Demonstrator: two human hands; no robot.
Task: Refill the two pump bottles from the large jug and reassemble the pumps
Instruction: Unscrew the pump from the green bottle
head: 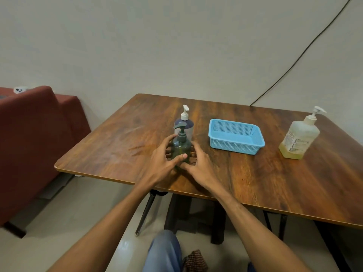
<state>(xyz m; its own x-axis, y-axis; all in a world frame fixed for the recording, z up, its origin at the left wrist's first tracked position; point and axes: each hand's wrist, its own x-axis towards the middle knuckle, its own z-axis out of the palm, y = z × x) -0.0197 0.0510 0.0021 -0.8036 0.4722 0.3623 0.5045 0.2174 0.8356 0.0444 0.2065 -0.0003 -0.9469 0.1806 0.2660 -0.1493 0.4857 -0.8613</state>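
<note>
A dark green pump bottle stands upright near the table's front edge, its black pump on top. My left hand wraps its left side, thumb across the front. My right hand cups its right side, fingers behind it. Directly behind stands a purple-tinted bottle with a white pump fitted. The large jug, translucent with yellowish liquid at the bottom and a white pump, stands far right on the table.
A light blue perforated basket sits between the bottles and the jug. The wooden table has a rounded front-left corner. A red sofa is at left. A black cable runs down the wall.
</note>
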